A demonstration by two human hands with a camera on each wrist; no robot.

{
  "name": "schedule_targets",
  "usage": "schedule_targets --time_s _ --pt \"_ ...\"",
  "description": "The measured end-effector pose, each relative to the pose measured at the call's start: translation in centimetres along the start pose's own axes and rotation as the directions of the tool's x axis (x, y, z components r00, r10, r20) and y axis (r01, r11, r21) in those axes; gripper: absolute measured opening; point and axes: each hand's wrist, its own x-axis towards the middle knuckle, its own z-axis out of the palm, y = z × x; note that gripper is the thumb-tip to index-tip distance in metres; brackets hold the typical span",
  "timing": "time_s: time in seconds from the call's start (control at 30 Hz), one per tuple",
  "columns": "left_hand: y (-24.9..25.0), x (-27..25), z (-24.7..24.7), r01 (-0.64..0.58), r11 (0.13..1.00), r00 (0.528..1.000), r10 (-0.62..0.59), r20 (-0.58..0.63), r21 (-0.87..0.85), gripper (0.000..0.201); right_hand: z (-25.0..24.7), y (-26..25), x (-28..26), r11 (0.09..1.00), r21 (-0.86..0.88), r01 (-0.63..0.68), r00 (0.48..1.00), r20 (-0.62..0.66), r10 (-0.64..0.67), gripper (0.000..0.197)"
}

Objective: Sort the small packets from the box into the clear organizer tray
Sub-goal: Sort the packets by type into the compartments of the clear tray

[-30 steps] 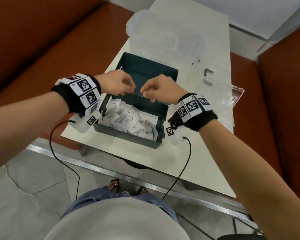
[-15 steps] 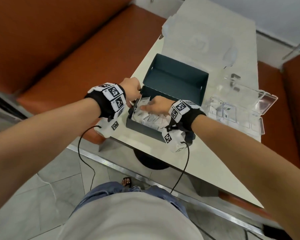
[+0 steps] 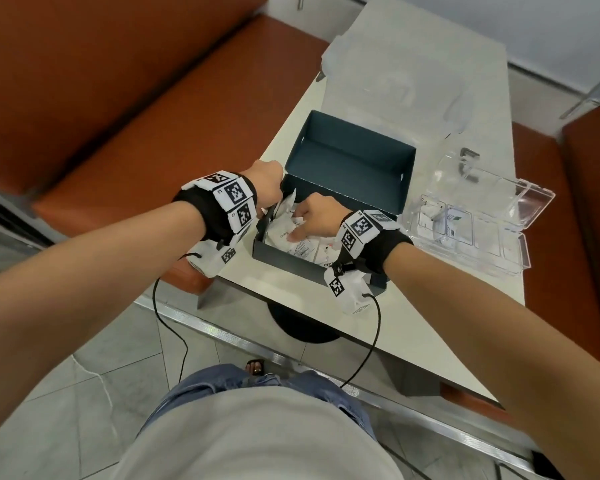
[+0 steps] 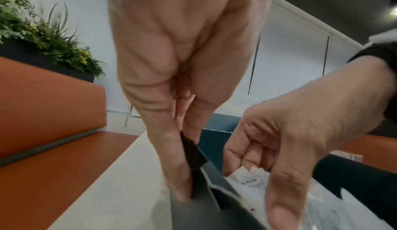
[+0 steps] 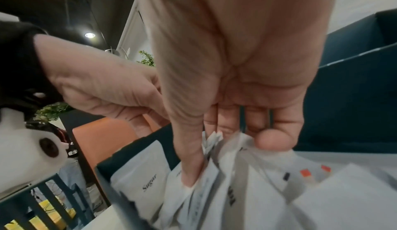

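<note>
Two bare hands work at a dark teal box (image 3: 321, 268) set near the front left corner of a pale table (image 3: 291, 299), its open lid (image 3: 352, 161) lying flat behind it and blocking the straight path toward the far end of the tabletop. At the box's left wall the left hand (image 3: 264, 183) pinches a dark flap (image 4: 193, 153) between thumb and fingers, which lie pressed together along it. Inside the box the right hand (image 3: 314, 216) reaches down into a heap of white packets (image 3: 291, 237), its fingers (image 5: 191, 148) curled and closed on several crumpled ones at once; one flat packet beside them reads "Sugar" (image 5: 148, 169), and others in the pile carry small orange marks. Off to the right of the box, well apart from both hands, sits the clear organizer tray (image 3: 471, 233) with its transparent lid (image 3: 499, 188) thrown open behind it; a few packets already lie in its left compartments, though which kinds cannot be read. Beyond the box lid rests a frosted plastic cover (image 3: 392, 81), blurred. Black wristbands with square black-and-white markers (image 3: 236, 195) wrap both wrists, and thin black cables (image 3: 167, 327) hang from them past the table edge. Orange benches (image 3: 136, 109) flank the table on both sides, and a planter of green leaves (image 4: 43, 29) tops the left backrest
</note>
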Motion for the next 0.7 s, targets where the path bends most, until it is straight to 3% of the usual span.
schedule_targets --time_s 0.03,0.1,0.13,0.3,0.37,0.43,0.53,0.63,0.7 --pt "0.0 0.0 0.0 0.001 1.0 1.0 -0.001 0.0 0.01 0.03 0.0 0.2 0.0 1.0 -0.007 0.015 1.0 0.008 -0.015 0.028" --pt "0.0 0.0 0.0 0.006 1.0 1.0 -0.006 0.012 0.011 0.029 -0.2 0.6 -0.2 1.0 -0.006 0.029 1.0 -0.004 -0.029 0.055" --pt "0.1 0.0 0.0 0.007 1.0 1.0 -0.007 0.022 0.004 0.029 -0.3 0.7 -0.3 0.999 0.011 0.038 0.999 -0.026 -0.037 0.057" --pt "-0.3 -0.2 -0.8 0.016 0.994 0.999 -0.012 0.036 -0.11 0.036 -1.5 2.1 -1.1 0.967 0.253 0.028 0.988 -0.156 0.012 0.039" --pt "-0.3 -0.1 -1.2 -0.033 0.998 0.997 0.03 -0.068 -0.057 0.039 -2.5 3.2 -1.6 0.927 0.375 0.019 0.982 -0.184 0.054 0.028" --pt "0.1 0.1 -1.7 -0.12 0.992 0.964 0.123 -0.236 0.028 0.034 -3.7 3.8 -2.6 0.852 0.523 0.027 0.979 -0.185 0.083 0.02" --pt "1.5 0.0 -2.4 -0.275 0.957 0.897 0.221 -0.382 -0.092 0.024 -5.4 4.5 -4.2 0.716 0.696 0.059 0.974 -0.196 0.11 0.02" --pt "3.3 -0.1 -2.8 -0.378 0.89 0.877 0.256 -0.407 -0.255 0.021 -7.1 5.0 -5.6 0.565 0.817 0.117 0.967 -0.223 0.122 0.025" --pt "4.4 -0.2 -2.7 -0.378 0.806 0.907 0.223 -0.358 -0.456 0.03 -8.2 5.2 -6.4 0.455 0.877 0.156 0.966 -0.232 0.116 0.028"
